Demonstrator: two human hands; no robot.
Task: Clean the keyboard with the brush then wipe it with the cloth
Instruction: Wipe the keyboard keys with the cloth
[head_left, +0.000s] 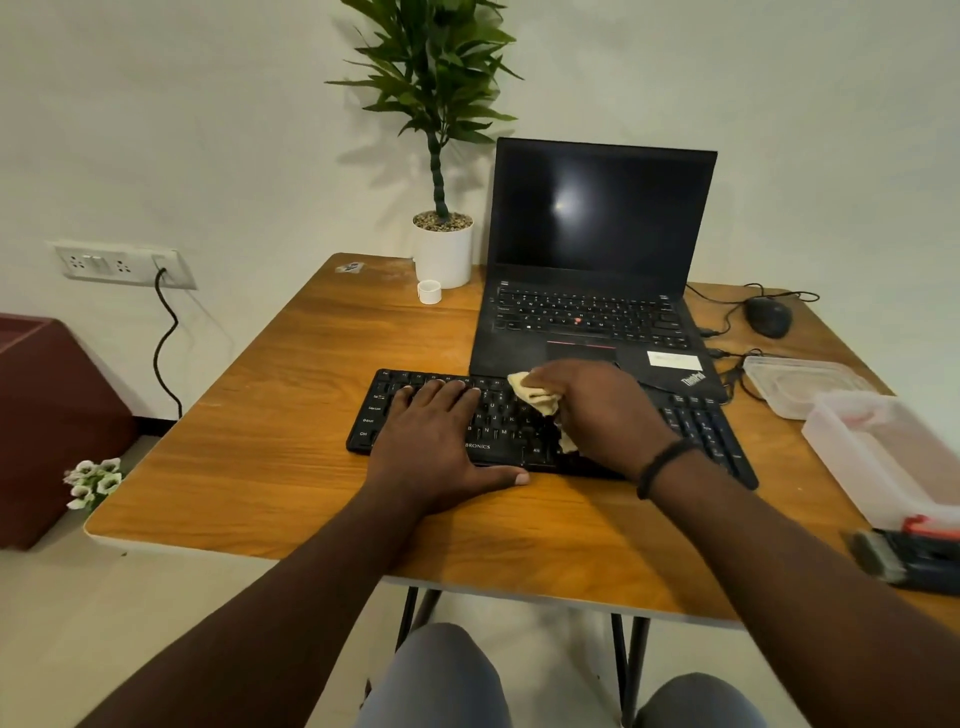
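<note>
A black keyboard (696, 421) lies across the middle of the wooden table (270, 426). My left hand (441, 436) lies flat on its left half, fingers straight over the keys and thumb along the front edge. My right hand (602, 410) grips a bunched yellow cloth (535, 397) and presses it onto the keys at the keyboard's middle. Part of the cloth is hidden under that hand. The brush (904, 558), dark with grey bristles and a red part, lies at the table's right edge.
An open black laptop (597, 249) stands just behind the keyboard. A potted plant (444, 249) and a small white cap (429, 291) are at the back. A mouse (769, 317), cables, a clear lid (800, 384) and a clear plastic box (883, 457) crowd the right side.
</note>
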